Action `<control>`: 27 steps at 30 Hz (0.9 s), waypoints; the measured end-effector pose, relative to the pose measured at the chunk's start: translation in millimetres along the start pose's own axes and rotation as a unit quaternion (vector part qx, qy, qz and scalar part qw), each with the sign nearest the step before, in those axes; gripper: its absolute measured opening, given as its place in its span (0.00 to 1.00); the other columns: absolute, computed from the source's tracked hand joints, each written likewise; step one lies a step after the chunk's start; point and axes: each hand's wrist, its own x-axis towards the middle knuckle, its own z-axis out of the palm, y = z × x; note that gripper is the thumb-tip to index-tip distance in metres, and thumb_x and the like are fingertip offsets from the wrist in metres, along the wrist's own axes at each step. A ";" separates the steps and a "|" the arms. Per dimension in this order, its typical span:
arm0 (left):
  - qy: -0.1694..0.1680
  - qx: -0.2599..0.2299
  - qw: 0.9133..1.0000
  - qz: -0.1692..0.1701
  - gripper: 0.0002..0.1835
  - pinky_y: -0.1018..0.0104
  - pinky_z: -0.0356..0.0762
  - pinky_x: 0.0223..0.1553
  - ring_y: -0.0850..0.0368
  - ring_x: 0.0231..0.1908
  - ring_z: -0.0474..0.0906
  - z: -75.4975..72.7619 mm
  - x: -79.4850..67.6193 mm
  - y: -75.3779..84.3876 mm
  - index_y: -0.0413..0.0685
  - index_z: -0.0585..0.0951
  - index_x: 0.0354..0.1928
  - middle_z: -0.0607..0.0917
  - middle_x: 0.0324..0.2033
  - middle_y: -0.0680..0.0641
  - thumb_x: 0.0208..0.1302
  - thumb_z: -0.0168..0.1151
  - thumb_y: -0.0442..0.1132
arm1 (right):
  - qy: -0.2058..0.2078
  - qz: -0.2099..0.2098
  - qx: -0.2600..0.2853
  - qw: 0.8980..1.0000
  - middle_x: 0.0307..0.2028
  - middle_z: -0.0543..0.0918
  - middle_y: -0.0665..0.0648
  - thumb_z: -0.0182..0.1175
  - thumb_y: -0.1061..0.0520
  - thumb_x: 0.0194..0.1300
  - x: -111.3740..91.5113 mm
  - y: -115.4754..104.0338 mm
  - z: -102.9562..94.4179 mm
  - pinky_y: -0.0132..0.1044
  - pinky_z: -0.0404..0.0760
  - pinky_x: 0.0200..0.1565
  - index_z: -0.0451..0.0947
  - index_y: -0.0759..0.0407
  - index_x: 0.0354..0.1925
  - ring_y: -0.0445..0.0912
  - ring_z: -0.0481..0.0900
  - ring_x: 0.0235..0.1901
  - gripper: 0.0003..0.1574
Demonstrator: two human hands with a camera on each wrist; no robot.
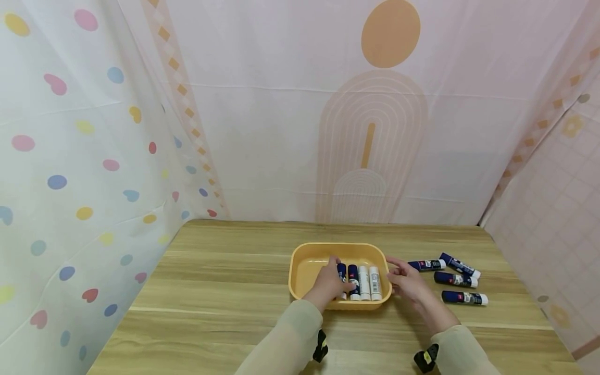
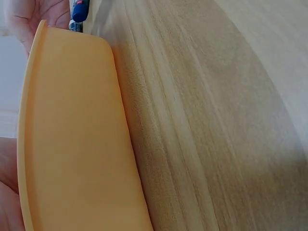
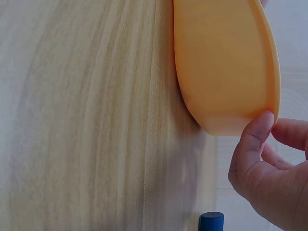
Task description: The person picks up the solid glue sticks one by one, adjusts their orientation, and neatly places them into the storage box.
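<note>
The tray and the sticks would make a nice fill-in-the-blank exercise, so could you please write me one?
1. The hand reaching into the tray is the person's ____ hand.
2. The right hand pinches the tray with its thumb and ____.
3. In the tray, the two sticks nearest the right hand are coloured ____.
4. To the right of the tray, ____ blue sticks with white ends show on the table.

Missing words: left; finger; white; four.

This looks like a makeshift, curtained-off booth — printed cloths hang around a wood-grain surface [image 1: 211,291]: a dotted, heart-print cloth [image 1: 94,172] at left, an arch-print sheet [image 1: 262,130] behind, a checked floral cloth [image 1: 562,208] at right.
</note>
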 end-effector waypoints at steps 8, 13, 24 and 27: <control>-0.009 0.006 1.000 0.013 0.34 0.55 0.76 0.47 0.51 0.39 0.74 -1.0 -0.3 -0.1 0.43 0.67 0.55 0.79 0.43 0.39 0.49 0.73 0.45 | 0.000 0.003 0.003 1.000 0.38 0.68 0.55 0.49 0.66 0.69 -0.7 -1.1 0.0 0.35 0.76 0.32 0.58 0.61 0.69 0.45 0.70 0.33 0.31; -0.017 0.017 1.000 0.012 0.31 0.59 0.76 0.37 0.54 0.33 0.74 -3.6 1.2 -4.2 0.44 0.68 0.56 0.81 0.38 0.43 0.55 0.69 0.48 | 0.001 0.004 0.006 1.000 0.38 0.68 0.56 0.49 0.66 0.69 -1.3 -1.0 -0.2 0.35 0.76 0.32 0.58 0.61 0.69 0.46 0.71 0.33 0.31; 0.001 0.034 0.999 0.019 0.26 0.59 0.75 0.37 0.54 0.34 0.75 -20.8 -2.4 -9.0 0.46 0.70 0.57 0.82 0.41 0.44 0.61 0.63 0.50 | -0.005 -0.005 0.013 1.000 0.36 0.69 0.54 0.48 0.67 0.69 1.5 1.6 -0.3 0.34 0.75 0.31 0.57 0.63 0.69 0.44 0.70 0.30 0.32; 0.017 0.026 0.999 0.041 0.26 0.61 0.73 0.31 0.56 0.29 0.75 -31.6 -3.4 -13.4 0.47 0.70 0.59 0.82 0.35 0.47 0.62 0.62 0.48 | -0.004 -0.005 0.012 1.000 0.37 0.69 0.55 0.48 0.67 0.69 1.9 1.9 -0.2 0.34 0.75 0.31 0.57 0.63 0.69 0.45 0.70 0.31 0.31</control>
